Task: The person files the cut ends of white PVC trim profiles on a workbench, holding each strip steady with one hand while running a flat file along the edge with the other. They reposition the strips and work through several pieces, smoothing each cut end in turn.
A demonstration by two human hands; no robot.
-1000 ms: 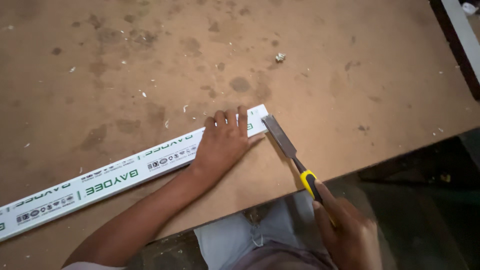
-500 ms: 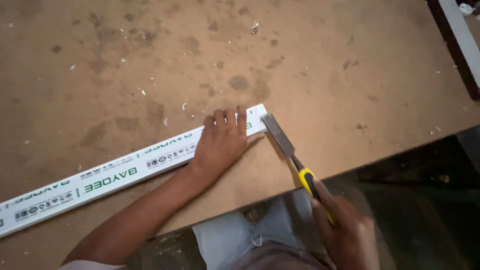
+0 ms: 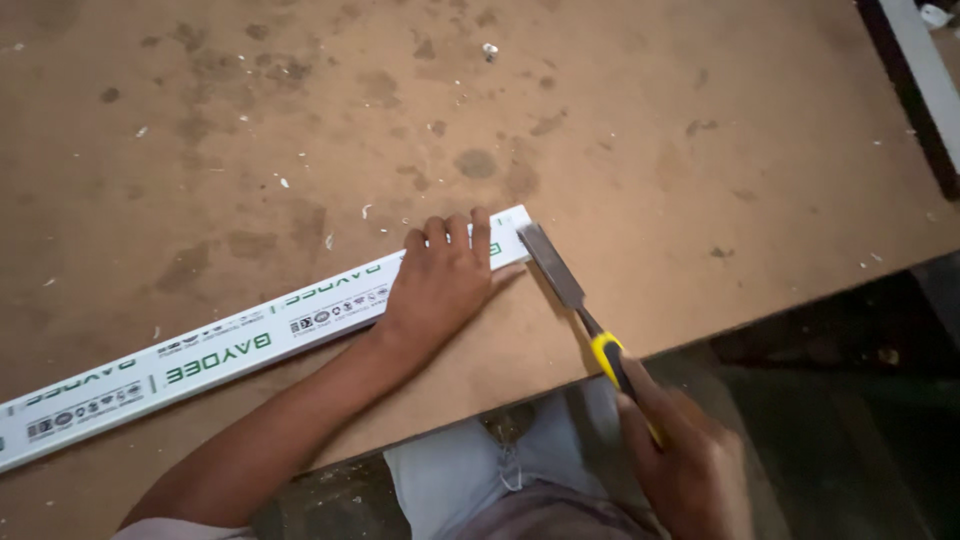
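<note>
A long white strip point(image 3: 230, 345) with green and black printing lies slantwise across a brown board table point(image 3: 620, 120). My left hand point(image 3: 440, 285) presses flat on the strip near its right end, fingers spread over it. My right hand point(image 3: 685, 465) grips the yellow and black handle of a chisel point(image 3: 560, 275). The chisel's flat steel blade rests with its tip against the strip's right end, just right of my left fingertips.
The table top is stained and dotted with small white chips. Its front edge runs slantwise past my knees point(image 3: 470, 480). A dark frame with a pale bar point(image 3: 925, 85) sits at the top right corner. Dark floor lies at the lower right.
The view has shifted slightly. Both hands, the strip and the chisel keep the same positions relative to each other.
</note>
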